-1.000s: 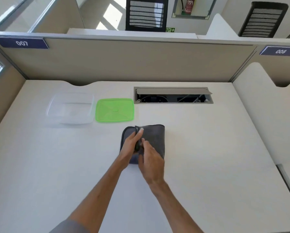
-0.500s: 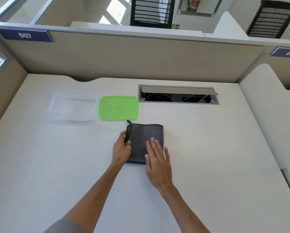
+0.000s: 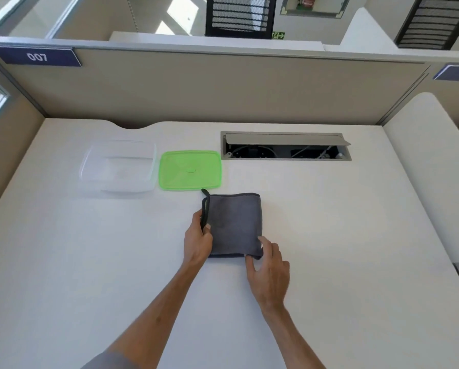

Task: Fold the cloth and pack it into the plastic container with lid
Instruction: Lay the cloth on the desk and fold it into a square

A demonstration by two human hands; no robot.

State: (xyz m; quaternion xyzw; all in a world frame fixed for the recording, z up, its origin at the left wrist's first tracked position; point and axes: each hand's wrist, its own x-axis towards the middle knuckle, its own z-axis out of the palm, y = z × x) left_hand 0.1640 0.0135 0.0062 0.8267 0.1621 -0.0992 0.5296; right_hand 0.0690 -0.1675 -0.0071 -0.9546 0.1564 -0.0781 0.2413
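Pinching folded cloth (image 3: 233, 222): left hand (image 3: 197, 242) left edge, right hand (image 3: 269, 272) near-right corner.

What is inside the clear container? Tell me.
Nothing shows inside the container: through its clear walls only the white desk is seen. The cloth lies folded on the desk, and the green lid lies beside the container.

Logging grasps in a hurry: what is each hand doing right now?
Left hand: closed, pinching the left edge of the folded dark grey cloth.
Right hand: fingers pinching the cloth's near right corner.
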